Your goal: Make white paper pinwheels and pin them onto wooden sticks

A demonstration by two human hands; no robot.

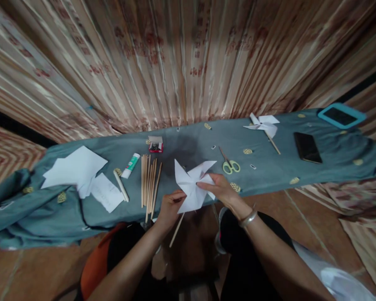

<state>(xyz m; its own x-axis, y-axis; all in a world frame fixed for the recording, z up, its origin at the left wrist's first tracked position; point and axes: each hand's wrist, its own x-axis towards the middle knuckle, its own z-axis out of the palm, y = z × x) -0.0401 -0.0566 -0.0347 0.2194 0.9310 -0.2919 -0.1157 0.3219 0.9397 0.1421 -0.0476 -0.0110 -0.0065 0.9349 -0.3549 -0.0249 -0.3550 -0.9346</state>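
A white paper pinwheel [194, 190] is held between my two hands over the near edge of the cloth-covered table. Its thin wooden stick [176, 230] slants down below the paper. My left hand [171, 205] pinches near the lower left blade, its fingertips partly behind the paper. From the right, my right hand [221, 188] grips the pinwheel, with a fingertip pressing near the centre. Green-handled scissors [230, 166] lie just beyond my right hand. Several wooden sticks [149, 184] rest side by side to the left of the pinwheel.
On the left of the blue-grey cloth [188, 146] lie white paper sheets [78, 167], a pale rod [121, 185], a glue stick [131, 165] and a small red box [156, 144]. Rightward are another pinwheel [263, 124], a dark phone [307, 147] and a blue-framed tablet [341, 116]. Curtains hang behind.
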